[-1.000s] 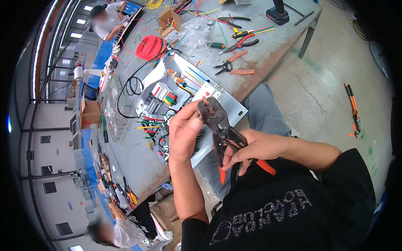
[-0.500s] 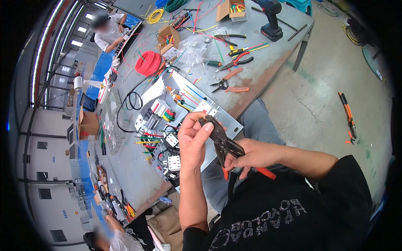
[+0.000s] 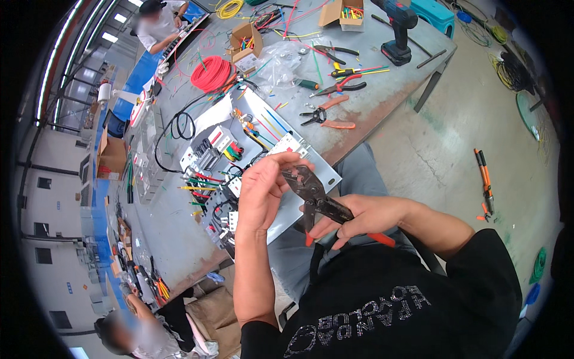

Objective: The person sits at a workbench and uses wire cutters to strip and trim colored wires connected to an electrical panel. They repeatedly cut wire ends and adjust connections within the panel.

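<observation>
The crimping pliers (image 3: 315,199) are held in the air between the person's chest and the near edge of the grey workbench (image 3: 382,96), over the lap. Their long axis runs diagonally: the dark head points up and to the left, toward the wired control panel (image 3: 239,161) lying on the bench, and the orange-tipped handles trail down and to the right. The right hand (image 3: 359,216) is wrapped around the handles, fingers curled closed on them, its forearm coming in from the right. The left hand (image 3: 263,191) rises upright from a bent forearm, its fingertips pinched together at the head of the pliers; whether they hold a small part there cannot be told. Farther back on the bench lie a red wire coil (image 3: 210,73), loose hand pliers (image 3: 326,115) and a cordless drill (image 3: 397,30).
</observation>
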`<state>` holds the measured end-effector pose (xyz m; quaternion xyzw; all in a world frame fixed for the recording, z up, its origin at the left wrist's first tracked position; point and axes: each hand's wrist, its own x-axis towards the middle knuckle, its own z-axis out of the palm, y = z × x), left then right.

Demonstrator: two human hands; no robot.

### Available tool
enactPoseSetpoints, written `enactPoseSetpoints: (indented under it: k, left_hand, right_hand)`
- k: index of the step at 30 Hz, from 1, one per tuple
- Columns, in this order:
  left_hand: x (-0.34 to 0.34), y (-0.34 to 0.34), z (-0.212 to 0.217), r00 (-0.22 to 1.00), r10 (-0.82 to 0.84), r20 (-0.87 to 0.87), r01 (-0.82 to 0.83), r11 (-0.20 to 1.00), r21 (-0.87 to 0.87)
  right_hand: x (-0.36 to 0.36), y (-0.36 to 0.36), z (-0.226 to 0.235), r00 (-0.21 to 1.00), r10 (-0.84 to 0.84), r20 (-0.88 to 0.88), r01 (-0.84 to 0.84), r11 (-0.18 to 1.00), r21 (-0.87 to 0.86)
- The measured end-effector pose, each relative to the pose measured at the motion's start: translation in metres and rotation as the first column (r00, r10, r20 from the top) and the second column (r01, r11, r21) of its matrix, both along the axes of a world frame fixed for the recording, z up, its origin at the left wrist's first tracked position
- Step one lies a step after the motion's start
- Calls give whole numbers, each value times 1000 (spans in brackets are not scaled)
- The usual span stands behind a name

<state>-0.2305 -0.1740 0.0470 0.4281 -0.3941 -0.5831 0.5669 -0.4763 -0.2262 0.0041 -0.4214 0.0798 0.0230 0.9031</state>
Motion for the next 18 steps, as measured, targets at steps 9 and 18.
enactPoseSetpoints:
  k: [9, 18]
  left_hand:
    - [29, 37, 48, 882, 466, 73, -453, 881, -139]
    - [152, 136, 35, 668, 744, -16, -735, 657, -171]
  right_hand:
    - [-7, -98, 59, 927, -264, -268, 49, 791, -610]
    - [83, -312, -1, 809, -146, -570, -324, 697, -639]
